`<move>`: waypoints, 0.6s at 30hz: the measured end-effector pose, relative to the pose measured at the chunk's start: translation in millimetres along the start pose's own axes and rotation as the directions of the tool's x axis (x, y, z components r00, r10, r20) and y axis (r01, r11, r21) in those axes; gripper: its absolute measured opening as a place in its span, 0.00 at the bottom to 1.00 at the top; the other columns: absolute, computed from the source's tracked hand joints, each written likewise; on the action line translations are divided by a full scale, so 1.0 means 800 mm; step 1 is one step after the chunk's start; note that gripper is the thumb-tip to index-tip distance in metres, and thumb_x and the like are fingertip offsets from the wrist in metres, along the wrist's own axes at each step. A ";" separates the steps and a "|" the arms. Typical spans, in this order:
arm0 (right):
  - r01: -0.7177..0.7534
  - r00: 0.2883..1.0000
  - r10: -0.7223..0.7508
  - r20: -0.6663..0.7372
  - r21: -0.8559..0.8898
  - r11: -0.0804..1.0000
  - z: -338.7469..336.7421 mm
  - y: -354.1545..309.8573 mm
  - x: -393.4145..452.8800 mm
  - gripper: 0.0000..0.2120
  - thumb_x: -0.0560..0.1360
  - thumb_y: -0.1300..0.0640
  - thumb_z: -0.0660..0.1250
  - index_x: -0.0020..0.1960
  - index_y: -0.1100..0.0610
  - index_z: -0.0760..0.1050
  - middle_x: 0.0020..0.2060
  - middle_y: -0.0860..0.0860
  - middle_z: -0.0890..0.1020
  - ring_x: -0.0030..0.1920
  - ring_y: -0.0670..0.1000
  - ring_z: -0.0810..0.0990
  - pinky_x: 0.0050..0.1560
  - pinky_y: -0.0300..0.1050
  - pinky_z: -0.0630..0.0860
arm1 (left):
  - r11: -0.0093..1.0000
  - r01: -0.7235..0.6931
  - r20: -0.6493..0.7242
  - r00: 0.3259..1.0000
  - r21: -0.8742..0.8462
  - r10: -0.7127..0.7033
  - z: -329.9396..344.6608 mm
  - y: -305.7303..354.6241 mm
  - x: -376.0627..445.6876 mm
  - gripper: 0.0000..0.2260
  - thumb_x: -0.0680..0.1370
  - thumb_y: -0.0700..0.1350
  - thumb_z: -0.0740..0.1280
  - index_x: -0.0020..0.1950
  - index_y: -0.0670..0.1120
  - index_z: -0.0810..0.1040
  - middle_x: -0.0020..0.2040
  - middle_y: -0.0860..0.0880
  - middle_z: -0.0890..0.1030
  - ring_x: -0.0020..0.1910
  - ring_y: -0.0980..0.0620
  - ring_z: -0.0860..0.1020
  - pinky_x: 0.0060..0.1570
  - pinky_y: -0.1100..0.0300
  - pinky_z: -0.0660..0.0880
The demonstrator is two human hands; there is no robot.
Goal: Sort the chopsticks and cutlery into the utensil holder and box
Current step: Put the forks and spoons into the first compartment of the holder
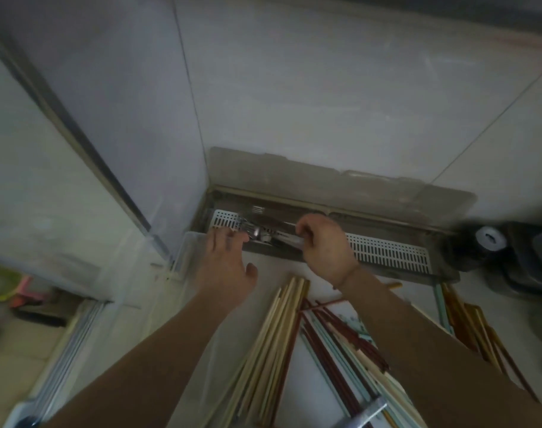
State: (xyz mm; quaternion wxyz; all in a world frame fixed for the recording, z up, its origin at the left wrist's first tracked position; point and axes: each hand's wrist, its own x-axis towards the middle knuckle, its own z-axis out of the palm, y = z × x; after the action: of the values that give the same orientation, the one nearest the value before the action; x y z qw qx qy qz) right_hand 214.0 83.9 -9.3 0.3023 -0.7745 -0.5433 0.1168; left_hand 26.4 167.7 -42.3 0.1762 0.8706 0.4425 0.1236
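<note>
From the head camera, looking down: both arms reach forward to a long, shallow box (396, 254) set against the wall at the back of the pale counter (275, 270). Its translucent lid (294, 177) stands open, leaning on the wall, and a white slotted tray lines the bottom.

The right hand (322, 242) is curled, its grip clenched on what looks like the handles of metal cutlery (263, 234) lying in the left part of the box. The picture is blurred there, so which pieces it holds cannot be told. The left hand (226, 261) lies flat with straight fingers, grip released, fingertips at the box's front edge just beside the fork tines.

Chopsticks (282, 329) lie in loose bundles on the counter between and beside the forearms: pale wood-coloured ones nearest the left arm, dark red and light green ones in the middle, amber-brown ones right of the right arm.

The cutlery is probably stiff, smooth steel, heavier than the chopsticks and apt to slide against itself, so the handles, gathered together, are the best hold. The chopsticks are likely light, rigid and prone to rolling; they are best pinched mid-length as a bunch.
</note>
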 end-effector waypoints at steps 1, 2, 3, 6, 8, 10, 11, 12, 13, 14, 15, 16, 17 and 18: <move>-0.012 0.998 0.014 0.055 -0.028 1.000 0.010 -0.001 0.019 0.08 0.69 0.67 0.61 0.41 0.56 0.75 0.39 0.53 0.79 0.41 0.54 0.77 0.41 0.43 0.73 | 1.000 -0.005 -0.011 1.000 -0.006 0.005 -0.001 0.001 -0.001 0.23 0.70 0.49 0.70 0.64 0.51 0.70 0.65 0.47 0.66 0.67 0.49 0.57 0.58 0.49 0.73; -0.044 0.993 0.049 0.107 -0.051 0.998 0.018 -0.002 0.034 0.09 0.69 0.68 0.62 0.40 0.56 0.75 0.38 0.53 0.80 0.41 0.54 0.77 0.42 0.42 0.73 | 1.000 -0.014 -0.026 1.000 -0.012 0.013 -0.002 0.001 -0.001 0.23 0.69 0.49 0.70 0.64 0.50 0.71 0.64 0.47 0.67 0.67 0.49 0.58 0.56 0.49 0.74; -0.089 0.981 0.100 0.164 -0.073 0.993 0.026 -0.003 0.046 0.08 0.70 0.68 0.63 0.40 0.55 0.75 0.39 0.53 0.80 0.41 0.53 0.76 0.42 0.39 0.71 | 1.000 -0.020 -0.034 0.999 -0.014 0.019 -0.002 0.000 -0.002 0.23 0.69 0.49 0.70 0.63 0.50 0.72 0.64 0.47 0.67 0.66 0.49 0.58 0.54 0.50 0.74; -0.180 0.918 0.216 0.332 -0.137 0.974 0.043 -0.003 0.068 0.09 0.73 0.65 0.62 0.37 0.53 0.72 0.39 0.52 0.77 0.41 0.50 0.73 0.42 0.39 0.69 | 1.000 -0.007 -0.016 1.000 -0.009 0.007 -0.001 -0.001 -0.002 0.24 0.70 0.49 0.69 0.65 0.51 0.70 0.65 0.47 0.66 0.67 0.50 0.58 0.53 0.54 0.73; -0.200 0.887 0.254 0.385 -0.175 0.964 0.048 0.001 0.073 0.11 0.72 0.65 0.62 0.36 0.51 0.71 0.39 0.51 0.76 0.42 0.51 0.74 0.43 0.39 0.70 | 1.000 0.002 -0.012 1.000 -0.023 -0.003 0.000 -0.001 -0.001 0.24 0.70 0.49 0.69 0.65 0.51 0.70 0.67 0.47 0.65 0.68 0.49 0.58 0.53 0.55 0.73; -0.220 0.869 0.279 0.409 -0.185 0.958 0.051 0.006 0.073 0.10 0.71 0.65 0.63 0.37 0.51 0.72 0.39 0.52 0.77 0.44 0.54 0.77 0.43 0.37 0.69 | 1.000 0.002 -0.012 1.000 -0.028 -0.003 0.002 -0.002 -0.001 0.24 0.70 0.50 0.68 0.66 0.51 0.69 0.68 0.48 0.64 0.69 0.49 0.57 0.54 0.56 0.71; -0.221 0.863 0.282 0.420 -0.189 0.957 0.052 0.008 0.071 0.10 0.70 0.65 0.62 0.37 0.50 0.72 0.39 0.52 0.77 0.45 0.55 0.79 0.43 0.37 0.69 | 1.000 0.000 -0.016 1.000 -0.024 -0.001 0.003 -0.002 -0.001 0.24 0.70 0.50 0.68 0.66 0.52 0.69 0.68 0.48 0.64 0.69 0.49 0.57 0.54 0.56 0.71; -0.219 0.861 0.282 0.423 -0.192 0.957 0.052 0.009 0.069 0.10 0.71 0.65 0.62 0.38 0.50 0.73 0.40 0.52 0.78 0.46 0.55 0.79 0.43 0.37 0.69 | 1.000 -0.002 -0.023 1.000 -0.023 0.002 0.003 -0.003 -0.001 0.24 0.70 0.50 0.68 0.66 0.51 0.70 0.67 0.48 0.65 0.69 0.50 0.57 0.53 0.57 0.71; -0.219 0.864 0.279 0.418 -0.187 0.958 0.052 0.011 0.065 0.10 0.71 0.65 0.62 0.39 0.51 0.73 0.40 0.52 0.78 0.46 0.55 0.79 0.43 0.37 0.69 | 1.000 -0.005 -0.032 0.999 -0.026 0.004 0.004 -0.003 -0.001 0.24 0.70 0.49 0.69 0.65 0.51 0.70 0.67 0.48 0.65 0.68 0.50 0.57 0.53 0.57 0.71; -0.214 0.874 0.268 0.404 -0.175 0.961 0.051 0.012 0.062 0.09 0.71 0.65 0.62 0.40 0.52 0.74 0.41 0.52 0.79 0.47 0.55 0.79 0.43 0.37 0.70 | 0.999 -0.008 -0.042 0.999 -0.031 0.007 0.004 -0.003 -0.001 0.24 0.69 0.49 0.69 0.65 0.51 0.71 0.66 0.48 0.66 0.67 0.50 0.58 0.52 0.56 0.72; -0.202 0.888 0.249 0.386 -0.159 0.967 0.050 0.013 0.058 0.08 0.72 0.65 0.62 0.42 0.53 0.75 0.42 0.54 0.80 0.47 0.55 0.79 0.44 0.37 0.70 | 0.999 -0.011 -0.047 0.999 -0.036 0.009 0.005 -0.003 -0.001 0.24 0.69 0.48 0.69 0.64 0.51 0.71 0.65 0.48 0.66 0.67 0.50 0.58 0.51 0.56 0.72; -0.178 0.903 0.220 0.369 -0.146 0.973 0.047 0.013 0.054 0.08 0.72 0.66 0.62 0.43 0.55 0.77 0.44 0.55 0.81 0.48 0.56 0.79 0.45 0.37 0.70 | 0.999 -0.014 -0.049 0.999 -0.040 0.012 0.005 -0.002 -0.001 0.24 0.68 0.48 0.70 0.63 0.51 0.71 0.65 0.48 0.66 0.66 0.50 0.58 0.50 0.56 0.73; -0.152 0.918 0.189 0.347 -0.132 0.980 0.044 0.012 0.049 0.08 0.73 0.66 0.62 0.45 0.58 0.78 0.47 0.57 0.82 0.49 0.57 0.79 0.46 0.36 0.69 | 0.999 -0.017 -0.048 0.999 -0.042 0.015 0.006 -0.002 -0.001 0.23 0.68 0.48 0.70 0.63 0.51 0.72 0.64 0.47 0.66 0.66 0.50 0.58 0.50 0.56 0.73; -0.130 0.934 0.161 0.318 -0.116 0.985 0.039 0.009 0.043 0.09 0.73 0.66 0.62 0.47 0.60 0.79 0.49 0.57 0.82 0.50 0.56 0.79 0.47 0.35 0.68 | 0.999 -0.018 -0.043 0.999 -0.041 0.016 0.007 -0.002 -0.001 0.23 0.68 0.47 0.70 0.63 0.51 0.71 0.64 0.47 0.66 0.66 0.50 0.58 0.50 0.56 0.72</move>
State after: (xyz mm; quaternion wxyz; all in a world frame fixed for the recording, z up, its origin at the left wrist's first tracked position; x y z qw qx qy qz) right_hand 216.9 124.6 -33.5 0.1624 -0.7958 -0.5317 0.2399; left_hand 26.7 167.3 -48.0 0.1836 0.8676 0.4362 0.1528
